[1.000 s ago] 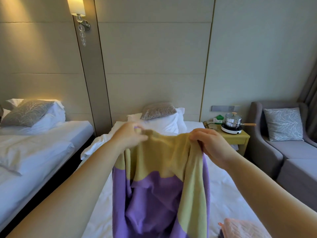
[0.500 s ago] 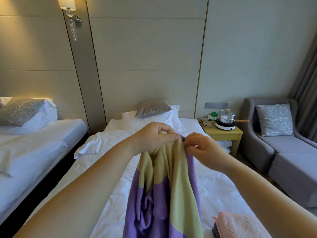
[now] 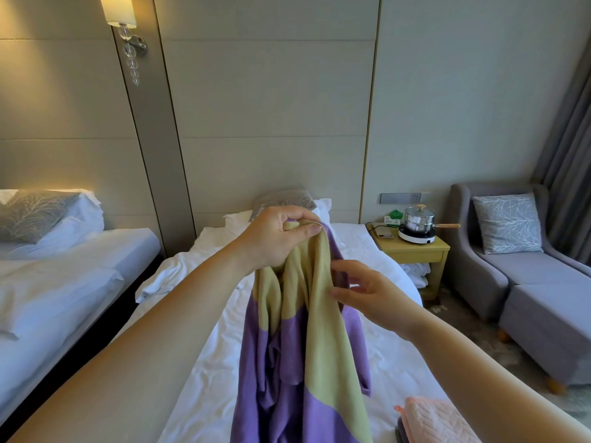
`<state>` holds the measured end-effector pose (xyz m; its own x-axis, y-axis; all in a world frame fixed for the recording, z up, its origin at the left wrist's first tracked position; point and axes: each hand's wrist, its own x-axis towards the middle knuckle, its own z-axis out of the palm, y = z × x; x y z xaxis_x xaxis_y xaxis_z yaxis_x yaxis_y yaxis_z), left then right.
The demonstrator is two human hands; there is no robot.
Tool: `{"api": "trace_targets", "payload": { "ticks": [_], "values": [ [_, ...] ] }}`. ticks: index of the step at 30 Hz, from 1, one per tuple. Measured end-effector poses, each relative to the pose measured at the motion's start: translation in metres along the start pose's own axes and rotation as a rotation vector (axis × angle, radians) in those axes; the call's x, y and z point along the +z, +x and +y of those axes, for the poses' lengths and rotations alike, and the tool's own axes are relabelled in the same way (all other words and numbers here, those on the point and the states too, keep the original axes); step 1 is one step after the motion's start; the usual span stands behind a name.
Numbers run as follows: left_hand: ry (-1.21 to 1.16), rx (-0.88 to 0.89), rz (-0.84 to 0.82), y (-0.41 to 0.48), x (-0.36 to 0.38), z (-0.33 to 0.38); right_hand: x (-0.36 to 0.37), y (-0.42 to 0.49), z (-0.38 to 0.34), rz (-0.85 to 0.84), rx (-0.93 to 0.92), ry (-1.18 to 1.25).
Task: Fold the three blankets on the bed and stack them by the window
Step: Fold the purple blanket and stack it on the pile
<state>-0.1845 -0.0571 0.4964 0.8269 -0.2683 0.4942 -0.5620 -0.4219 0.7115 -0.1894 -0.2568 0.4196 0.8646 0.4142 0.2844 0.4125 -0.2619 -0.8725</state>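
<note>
While my left hand (image 3: 276, 239) pinched the purple-green blanket (image 3: 300, 346) over the white bed (image 3: 204, 372), my right hand (image 3: 371, 295) stayed open beside it; grey sofa (image 3: 527, 282) right.

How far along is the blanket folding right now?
Looks done: a folded pink blanket lies at the bed's near corner, on something darker. In hand: the left hand pinches the top of the purple-and-green blanket, which hangs doubled; the right hand is open beside it. Left: finishing this fold and stacking by the window, where nothing shows yet.
</note>
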Motion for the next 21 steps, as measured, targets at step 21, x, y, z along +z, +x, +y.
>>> {"api": "trace_targets", "payload": {
  "ticks": [21],
  "values": [
    [0.092, -0.058, 0.098, -0.005, -0.014, -0.007, 0.023, 0.01, -0.019, 0.242, -0.175, -0.137]
  ]
}}
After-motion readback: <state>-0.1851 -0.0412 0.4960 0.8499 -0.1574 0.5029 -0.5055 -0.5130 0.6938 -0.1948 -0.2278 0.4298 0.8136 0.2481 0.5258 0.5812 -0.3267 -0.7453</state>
